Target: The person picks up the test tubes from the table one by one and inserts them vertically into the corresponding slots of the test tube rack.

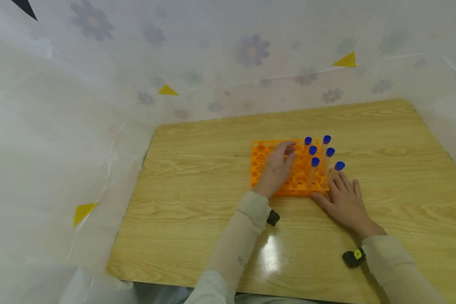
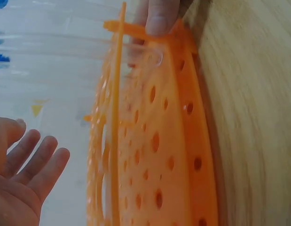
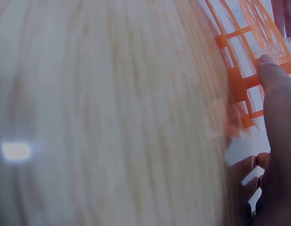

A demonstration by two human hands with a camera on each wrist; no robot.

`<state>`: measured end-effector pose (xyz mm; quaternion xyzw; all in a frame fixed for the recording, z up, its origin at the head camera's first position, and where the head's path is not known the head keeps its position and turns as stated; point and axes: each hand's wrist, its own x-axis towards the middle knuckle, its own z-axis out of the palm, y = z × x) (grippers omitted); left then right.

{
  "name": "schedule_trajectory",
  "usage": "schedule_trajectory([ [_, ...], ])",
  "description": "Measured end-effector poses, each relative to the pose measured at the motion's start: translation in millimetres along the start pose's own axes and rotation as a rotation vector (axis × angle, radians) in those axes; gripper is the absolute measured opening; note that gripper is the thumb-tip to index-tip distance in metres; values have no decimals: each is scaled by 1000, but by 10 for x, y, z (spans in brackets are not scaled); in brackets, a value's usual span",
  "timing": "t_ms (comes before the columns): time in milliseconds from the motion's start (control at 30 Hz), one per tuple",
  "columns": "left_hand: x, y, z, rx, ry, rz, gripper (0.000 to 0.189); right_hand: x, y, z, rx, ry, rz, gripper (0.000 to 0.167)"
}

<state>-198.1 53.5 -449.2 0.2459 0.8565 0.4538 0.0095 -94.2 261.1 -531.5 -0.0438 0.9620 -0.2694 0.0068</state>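
An orange test tube rack (image 1: 289, 193) with many round holes stands on the table. Clear tubes with blue caps (image 1: 315, 162) stand in its right part, several of them upright or slightly tilted. My left hand (image 1: 276, 169) hovers over the rack's left and middle holes, fingers loosely bent and holding nothing; the left wrist view shows these fingers (image 2: 46, 165) apart from the rack. At the rack's right end lies my right hand (image 1: 346, 204), its fingers extended along the side. Its thumb (image 3: 277, 89) touches the rack's front corner.
The rack stands right of centre on a wood-grain table (image 1: 197, 177). A pale flowered sheet (image 1: 220, 55) hangs behind the table and along its sides, with yellow triangles (image 1: 168, 90) on it. Small black devices (image 1: 273, 218) are strapped at both wrists.
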Motion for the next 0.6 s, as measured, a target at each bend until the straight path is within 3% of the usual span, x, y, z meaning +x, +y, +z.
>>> schedule_trajectory([
  [333,-257,-203,-353,-47,121,30,31,-43,78,29,-6,-6,-4,85],
  [600,-536,-340,-511,4,129,22,32,-78,154,33,22,-52,3,87],
])
